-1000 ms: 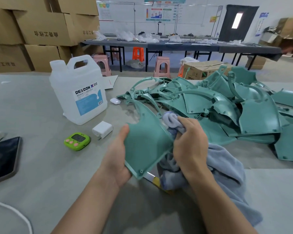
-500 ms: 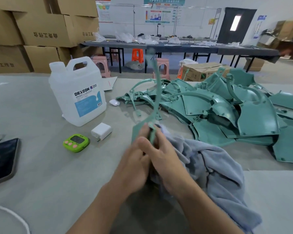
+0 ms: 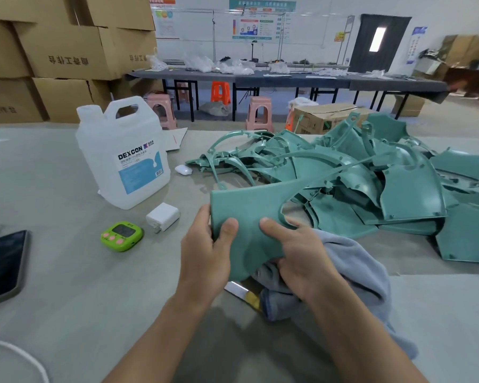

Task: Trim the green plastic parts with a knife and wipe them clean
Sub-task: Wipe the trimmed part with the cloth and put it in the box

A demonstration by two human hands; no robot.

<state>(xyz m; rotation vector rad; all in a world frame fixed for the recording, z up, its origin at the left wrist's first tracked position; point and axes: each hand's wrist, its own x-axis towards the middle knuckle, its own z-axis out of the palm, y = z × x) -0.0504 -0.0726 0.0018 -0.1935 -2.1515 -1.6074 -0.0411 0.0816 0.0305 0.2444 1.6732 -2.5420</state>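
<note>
You hold one green plastic part just above the surface. Your left hand grips its left edge and your right hand pinches its lower right, over the grey cloth. This piece looks mid-wipe; the pile of green parts behind likely remains to be done.

Bright, even workshop light through a wide lens.

Soft light from overhead leaves only a faint shadow on the near table close to me. The pane in the far door is blown out white, and the tablet at left carries a dull sheen. The green part looks sharp. The far right edge smears, and the boxes at left lean with the lens bowing.
</note>
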